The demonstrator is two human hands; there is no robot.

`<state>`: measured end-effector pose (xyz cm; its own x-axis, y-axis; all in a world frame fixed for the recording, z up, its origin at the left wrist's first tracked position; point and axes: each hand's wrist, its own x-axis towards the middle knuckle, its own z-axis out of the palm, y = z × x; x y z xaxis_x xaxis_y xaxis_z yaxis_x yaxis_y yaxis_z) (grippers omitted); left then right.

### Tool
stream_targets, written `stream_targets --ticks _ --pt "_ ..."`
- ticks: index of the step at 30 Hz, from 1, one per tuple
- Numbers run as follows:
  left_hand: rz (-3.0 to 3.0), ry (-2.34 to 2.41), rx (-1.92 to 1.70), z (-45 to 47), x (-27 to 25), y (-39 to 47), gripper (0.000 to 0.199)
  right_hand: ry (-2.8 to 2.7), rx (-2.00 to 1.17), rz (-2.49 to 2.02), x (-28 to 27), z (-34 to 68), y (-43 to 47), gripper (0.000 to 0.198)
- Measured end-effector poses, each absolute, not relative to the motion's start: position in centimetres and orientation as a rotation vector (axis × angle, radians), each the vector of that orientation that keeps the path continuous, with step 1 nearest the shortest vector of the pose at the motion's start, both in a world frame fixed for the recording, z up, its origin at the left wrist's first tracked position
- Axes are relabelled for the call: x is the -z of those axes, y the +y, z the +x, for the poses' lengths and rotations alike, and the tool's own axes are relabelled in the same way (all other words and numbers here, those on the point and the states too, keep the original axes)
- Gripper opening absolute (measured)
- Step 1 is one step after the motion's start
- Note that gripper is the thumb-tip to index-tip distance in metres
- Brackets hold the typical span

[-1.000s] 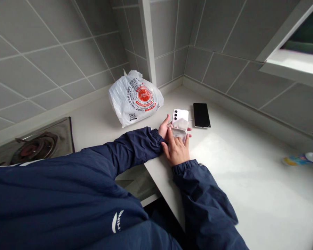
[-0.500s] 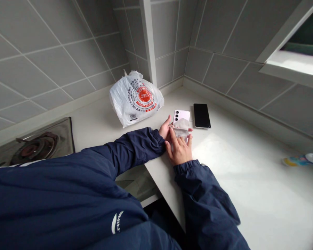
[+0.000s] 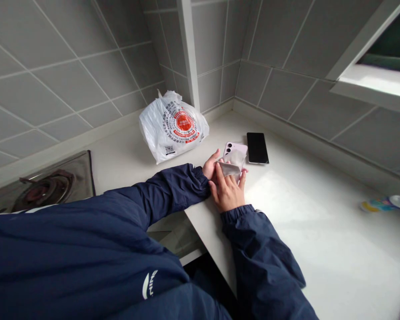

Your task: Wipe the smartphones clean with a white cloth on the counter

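Pale pink phone (image 3: 234, 152) lying camera-side up on white surface (image 3: 320, 231), steadied by left hand (image 3: 210, 165). White wipe (image 3: 230, 169) pressed on phone by right hand (image 3: 229, 192), fingers clamped on wipe. Black phone (image 3: 257, 147) just beside.

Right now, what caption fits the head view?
Both hands press a white wipe onto a pale pink phone beside a black phone.

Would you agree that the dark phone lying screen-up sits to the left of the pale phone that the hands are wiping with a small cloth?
Not quite: in the head view the dark phone lies to the right of the pale phone, not the left. The rest holds: both hands work a small cloth on the pale phone.
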<state>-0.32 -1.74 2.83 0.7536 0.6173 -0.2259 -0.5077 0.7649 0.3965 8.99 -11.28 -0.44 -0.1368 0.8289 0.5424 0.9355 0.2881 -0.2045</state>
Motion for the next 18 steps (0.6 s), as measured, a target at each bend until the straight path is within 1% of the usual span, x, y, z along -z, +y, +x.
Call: stream_targets --ticks 3,6,8,12,18 --pt "0.304 0.393 -0.625 0.27 -3.05 -1.78 0.073 -1.841 0.234 -1.719 0.67 9.49 -11.02 0.067" --pt "0.305 0.392 -0.663 0.58 -3.17 -1.79 0.071 -1.758 0.224 -1.797 0.92 9.58 -10.90 0.069" --pt "0.310 0.382 -0.629 0.31 -3.08 -1.78 0.069 -1.817 0.240 -1.749 0.99 9.24 -10.99 0.069" --pt "0.311 0.390 -0.481 -0.38 -2.76 -1.62 0.075 -1.946 0.271 -1.596 1.01 8.79 -11.12 0.064" --pt "0.284 0.352 -0.649 0.32 -2.83 -1.49 0.067 -1.746 0.220 -1.762 0.93 9.75 -10.79 0.066"
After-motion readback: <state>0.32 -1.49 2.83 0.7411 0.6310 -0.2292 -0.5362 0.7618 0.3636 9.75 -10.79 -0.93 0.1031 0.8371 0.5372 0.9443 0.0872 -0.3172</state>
